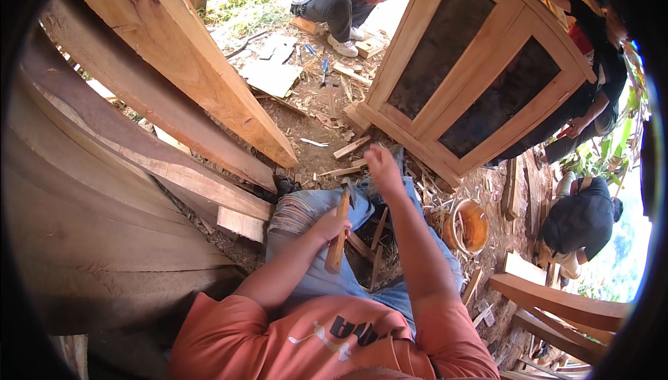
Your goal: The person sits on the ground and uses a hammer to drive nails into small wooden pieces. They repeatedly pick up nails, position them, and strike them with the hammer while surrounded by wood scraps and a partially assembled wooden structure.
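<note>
My left hand (331, 228) is wrapped around the wooden handle of a hammer (338, 244). The hammer is upright over my left thigh, its dark metal head (348, 193) at the top. Above my right knee is my right hand (383, 168), raised and apart from the hammer. Its fingers look bent together; what they hold, if anything, is too small to make out. Wood pieces (378, 241) lie between my legs. Beyond my right hand leans a wooden panelled frame (445, 129) with two dark panels.
Long planks (195, 67) lean on my left. An orange bucket (467, 227) stands by my right leg. A person (334, 1) sits ahead; another (591, 101) is behind the frame and a third (581, 216) bends over at right. Curved wood pieces (557, 300) lie right. Shavings cover the ground.
</note>
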`<state>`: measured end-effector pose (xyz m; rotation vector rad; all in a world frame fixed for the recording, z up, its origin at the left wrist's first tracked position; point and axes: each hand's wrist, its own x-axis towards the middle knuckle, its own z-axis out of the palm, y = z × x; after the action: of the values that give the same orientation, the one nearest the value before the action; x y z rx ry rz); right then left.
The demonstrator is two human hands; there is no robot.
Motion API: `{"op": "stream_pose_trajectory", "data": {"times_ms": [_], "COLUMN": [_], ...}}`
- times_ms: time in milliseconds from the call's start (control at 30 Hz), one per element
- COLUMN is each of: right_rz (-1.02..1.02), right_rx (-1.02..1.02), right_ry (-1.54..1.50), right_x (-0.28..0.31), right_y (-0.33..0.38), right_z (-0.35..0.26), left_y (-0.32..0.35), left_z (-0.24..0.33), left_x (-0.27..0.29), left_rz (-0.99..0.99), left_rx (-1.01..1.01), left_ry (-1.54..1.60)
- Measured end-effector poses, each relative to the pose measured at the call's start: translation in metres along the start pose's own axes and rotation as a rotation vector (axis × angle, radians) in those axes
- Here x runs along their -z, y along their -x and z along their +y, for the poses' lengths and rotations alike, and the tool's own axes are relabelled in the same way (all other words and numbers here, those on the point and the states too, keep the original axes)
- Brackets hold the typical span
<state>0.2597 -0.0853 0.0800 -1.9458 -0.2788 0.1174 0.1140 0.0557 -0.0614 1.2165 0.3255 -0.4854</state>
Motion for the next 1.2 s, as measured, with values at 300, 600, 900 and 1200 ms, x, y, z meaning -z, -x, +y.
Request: {"op": "stream_pose_trajectory", "data": {"times_ms": [300,600,900,1200], "right_rz": [-0.212,0.022,0.496,0.605], "right_rx": [-0.48,-0.423,-0.397,-0.567], "right_ry": [-0.191,-1.072,-0.932,-0.501], "right_x": [0.049,0.091,0.259,0.291], "right_y": [0.301,0.233,0.261,0.396], "right_z": [0.198,0.1,0.121,0.094], "left_y": [0.022,0.058,0.03,-0.053], "left_z": [0.007,0.046,0.052,-0.079], "left_x": [-0.024,-0.158,-0.18,-0.095], "left_rz": [-0.049,-0.208,-0.259,-0.209], "left_rx": [-0.003,-0.318,-0.383,0.31], "left_ry": [-0.199,-0.539,-0.993,-1.747]}}
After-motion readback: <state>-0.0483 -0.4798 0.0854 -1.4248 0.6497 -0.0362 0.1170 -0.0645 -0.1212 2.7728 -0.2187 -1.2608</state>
